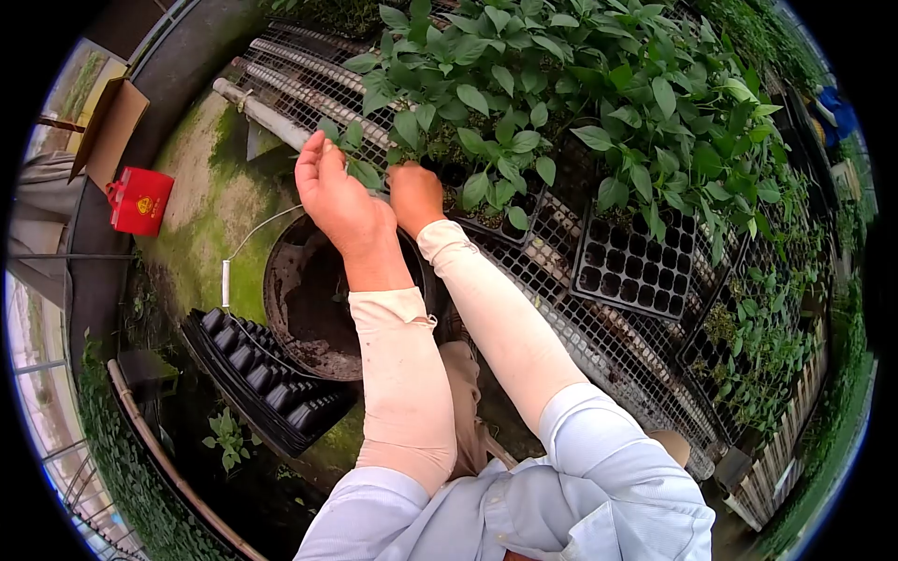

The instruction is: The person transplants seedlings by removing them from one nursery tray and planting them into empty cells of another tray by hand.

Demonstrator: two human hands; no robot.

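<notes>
My left hand [344, 210] is turned palm up, its fingertips drawn together right beside a green leafy sprig [365, 174]. My right hand [416, 196] is just to the right of it, knuckles up and fingers curled in, at the edge of the planted tray [522, 227]. The sprig's leaves show between and just beyond my two hands; its stem is lost behind my fingers, so I can't tell which hand has hold of it, or whether either does.

I'd reckon it weighs next to nothing, with soft, bendy leaves that bruise easily and a thin stem that could snap if squeezed. The safest place to take hold would be low on the stem or around the root plug, with a light pinch and no tugging on the leaves.

Under my left wrist is the round bucket [288, 257] with dark soil inside, its wire handle's white grip [225, 283] out to the left. Nearer my body, left of my forearm, lies a stack of black cell trays [267, 379]. The leafy plants [552, 56] crowd beyond and right of my right hand, and farther right a black cell tray [645, 266] sits on the mesh bench [580, 323].
</notes>
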